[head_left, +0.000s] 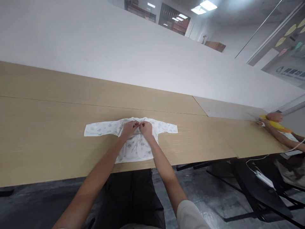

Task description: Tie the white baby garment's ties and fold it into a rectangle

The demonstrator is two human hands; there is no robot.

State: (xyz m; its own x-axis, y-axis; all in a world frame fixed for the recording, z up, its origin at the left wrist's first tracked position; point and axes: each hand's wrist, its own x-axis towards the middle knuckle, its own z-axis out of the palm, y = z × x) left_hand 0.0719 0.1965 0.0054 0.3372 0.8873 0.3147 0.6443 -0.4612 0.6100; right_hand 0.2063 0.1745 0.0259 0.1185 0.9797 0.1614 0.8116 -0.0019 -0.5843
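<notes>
A small white baby shirt [135, 148] with a scattered print lies spread face up on the wooden table. Its long sleeves stretch out to both sides, and its hem is close to the table's front edge. Near the neckline, my left hand [130, 128] pinches the front of the shirt. My right hand [145, 128] pinches the cloth just beside it, the fingertips of both hands almost meeting at the front opening. Any fastener between the fingers is too small to make out.
The long wooden table [47, 136] runs along a white wall [119, 47]. At the far right, another person's arm [276, 132] rests by a yellow item [274, 124]. A black folding chair [262, 190] holds a white power strip [264, 179] with a cable.
</notes>
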